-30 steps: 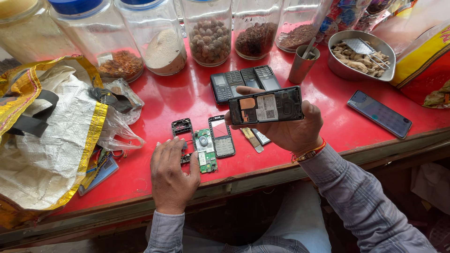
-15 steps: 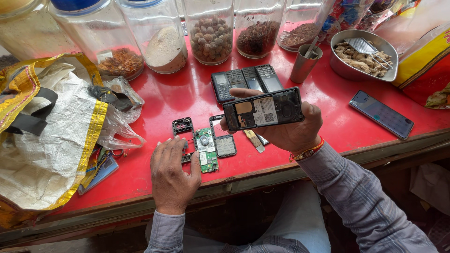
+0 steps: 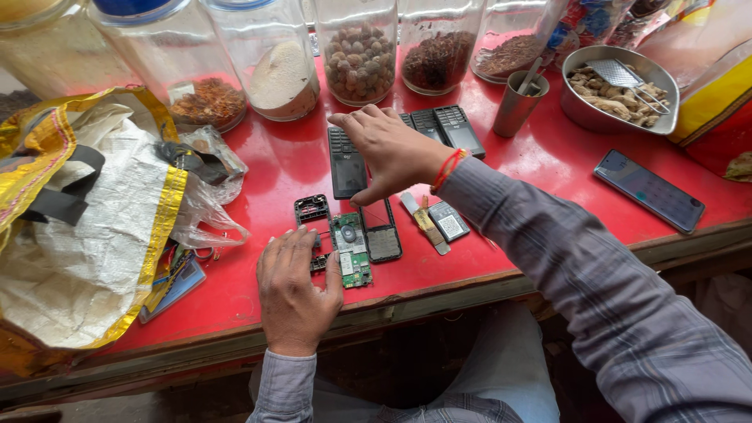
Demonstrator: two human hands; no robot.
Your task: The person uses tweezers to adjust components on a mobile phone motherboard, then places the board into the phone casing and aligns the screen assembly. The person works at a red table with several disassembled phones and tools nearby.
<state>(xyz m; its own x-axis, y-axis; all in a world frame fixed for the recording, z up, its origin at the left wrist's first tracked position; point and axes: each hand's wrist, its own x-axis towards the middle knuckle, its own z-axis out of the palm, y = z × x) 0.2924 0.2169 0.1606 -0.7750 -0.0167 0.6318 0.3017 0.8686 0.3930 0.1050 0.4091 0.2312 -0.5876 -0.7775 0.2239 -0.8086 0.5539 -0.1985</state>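
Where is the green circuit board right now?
In the head view, the green circuit board lies flat on the red table near its front edge, just right of the left hand, between a black phone frame and a dark phone shell.

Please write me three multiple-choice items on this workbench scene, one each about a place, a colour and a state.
1. Where does the green circuit board lie?
A. inside the steel bowl
B. on the table beside the left hand
C. on top of the smartphone

2. What colour is the table top?
A. red
B. blue
C. white

3. How is the right hand placed?
A. curled around the steel cup
B. resting in the person's lap
C. stretched forward, palm down, over the black phone parts

Answers: 1 B, the board lies just right of the left hand. 2 A, the bare surface is glossy red. 3 C, the hand reaches over the black phone parts.
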